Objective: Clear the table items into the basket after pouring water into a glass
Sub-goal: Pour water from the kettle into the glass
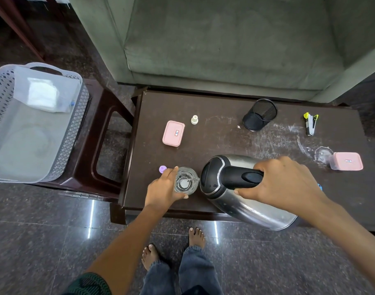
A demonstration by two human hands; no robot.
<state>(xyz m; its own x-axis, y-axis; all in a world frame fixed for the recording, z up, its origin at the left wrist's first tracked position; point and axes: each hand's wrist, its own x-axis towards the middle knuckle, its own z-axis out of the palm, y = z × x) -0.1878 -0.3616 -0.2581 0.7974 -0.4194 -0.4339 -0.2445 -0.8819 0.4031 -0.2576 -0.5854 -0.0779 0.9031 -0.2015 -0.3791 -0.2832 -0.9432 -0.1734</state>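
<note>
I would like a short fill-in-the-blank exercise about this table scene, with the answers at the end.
1. The right hand tilts the ____ by its black handle.
2. The left hand steadies the glass while ____ runs into it.
3. The black mesh pen cup stands between the small white bottle and the ____.
4. The grey basket sits on a dark ____.

Answers: kettle; water; stapler; stool

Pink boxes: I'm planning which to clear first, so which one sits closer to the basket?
The pink box beside the small white bottle; the other pink box sits at the table's far right.
</note>
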